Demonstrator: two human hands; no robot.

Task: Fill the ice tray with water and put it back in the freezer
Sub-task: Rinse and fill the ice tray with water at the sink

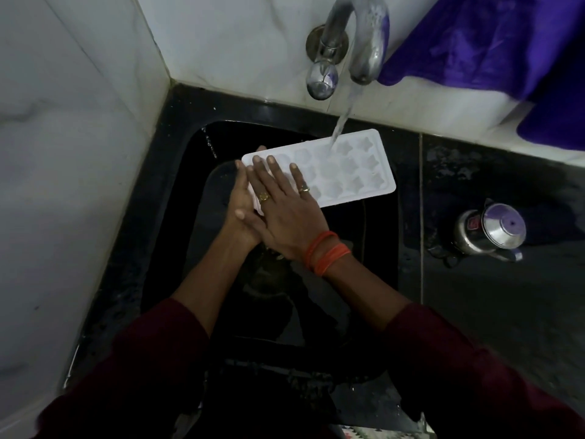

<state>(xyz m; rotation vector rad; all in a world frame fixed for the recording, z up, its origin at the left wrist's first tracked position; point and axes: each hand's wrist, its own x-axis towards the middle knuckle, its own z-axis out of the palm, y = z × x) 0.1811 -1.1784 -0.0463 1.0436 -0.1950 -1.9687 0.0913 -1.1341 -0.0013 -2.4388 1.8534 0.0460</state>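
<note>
A white ice tray [345, 172] with star-shaped cells is held over the black sink [177, 198]. Water [340, 125] runs from the steel tap [368, 49] into a cell near the tray's far edge. My left hand [240, 213] grips the tray's left end from the side and below, thumb on the near rim. My right hand [285, 210] lies flat on top of the tray's left part, fingers straight and spread, with rings and orange wrist threads.
A steel kettle [489, 231] stands on the dark wet counter [506, 296] right of the sink. A purple cloth [506, 42] hangs over the white ledge at top right. White marble wall [63, 153] closes the left side. The tap's knob [321, 79] sits beside the spout.
</note>
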